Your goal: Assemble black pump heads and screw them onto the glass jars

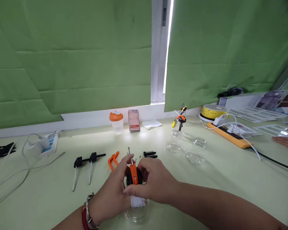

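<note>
My left hand [112, 191] is wrapped round the left side of an orange and black device [133, 174] with a metal rod pointing up. My right hand [156, 180] grips the same device from the right, its thumb in front. Below the device are a white patch [137, 201] and a clear round glass base [136, 214]. Orange clips [113, 160] lie just beyond my left hand, and black parts with springs [150, 154] lie beyond my right hand. Further left rest two black-handled metal rods [75, 174] [90, 171].
Clear glass pieces [173, 147] [194, 157] [200, 142] and an assembled orange and black device [181, 118] stand right of centre. An orange-lidded cup [116, 123] is at the back. Cables, a white power strip [50, 145] and an orange one [230, 135] flank the table. Another person's hand [286, 142] shows at right.
</note>
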`<state>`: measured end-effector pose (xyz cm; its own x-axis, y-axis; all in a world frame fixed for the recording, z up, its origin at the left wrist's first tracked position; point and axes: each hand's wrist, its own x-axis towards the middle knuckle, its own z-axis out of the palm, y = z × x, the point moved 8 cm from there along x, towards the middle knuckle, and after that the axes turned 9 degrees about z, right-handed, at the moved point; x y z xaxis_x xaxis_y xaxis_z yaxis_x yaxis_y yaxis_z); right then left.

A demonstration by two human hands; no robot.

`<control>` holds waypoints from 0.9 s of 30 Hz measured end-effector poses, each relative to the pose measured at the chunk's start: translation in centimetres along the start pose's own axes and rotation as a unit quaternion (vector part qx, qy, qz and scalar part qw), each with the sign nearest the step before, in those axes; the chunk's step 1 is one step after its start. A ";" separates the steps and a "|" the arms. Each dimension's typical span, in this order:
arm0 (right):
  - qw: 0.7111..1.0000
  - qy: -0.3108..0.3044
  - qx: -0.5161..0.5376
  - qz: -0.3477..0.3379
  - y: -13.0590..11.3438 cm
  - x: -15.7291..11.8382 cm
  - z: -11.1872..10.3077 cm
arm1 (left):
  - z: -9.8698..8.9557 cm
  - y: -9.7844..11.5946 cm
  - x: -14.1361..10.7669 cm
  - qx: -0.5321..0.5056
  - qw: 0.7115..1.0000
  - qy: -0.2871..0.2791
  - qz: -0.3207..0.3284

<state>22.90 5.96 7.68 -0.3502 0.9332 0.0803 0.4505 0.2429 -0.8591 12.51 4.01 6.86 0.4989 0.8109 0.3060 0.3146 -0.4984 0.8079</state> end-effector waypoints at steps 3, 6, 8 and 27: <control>0.990 -0.106 0.093 -0.006 0.0 0.4 1.2 | 0.0 -0.7 0.0 -0.101 0.995 0.004 -0.026; 0.983 -0.096 0.145 0.050 1.7 2.0 0.2 | -0.5 -1.2 -0.3 -0.213 0.976 0.024 -0.035; 0.979 -0.049 0.167 0.107 3.6 3.2 -0.8 | -0.5 -1.4 -0.5 -0.308 0.950 0.043 -0.023; 0.932 -0.113 0.320 0.131 9.4 4.5 1.5 | 1.1 -6.7 -0.6 -0.571 0.813 0.083 -0.071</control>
<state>24.36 12.06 -0.78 -0.4930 0.8414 -0.2212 -0.0113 -0.2604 -0.9654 11.01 6.54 0.76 0.3768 0.9132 0.1553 -0.6439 0.1377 0.7526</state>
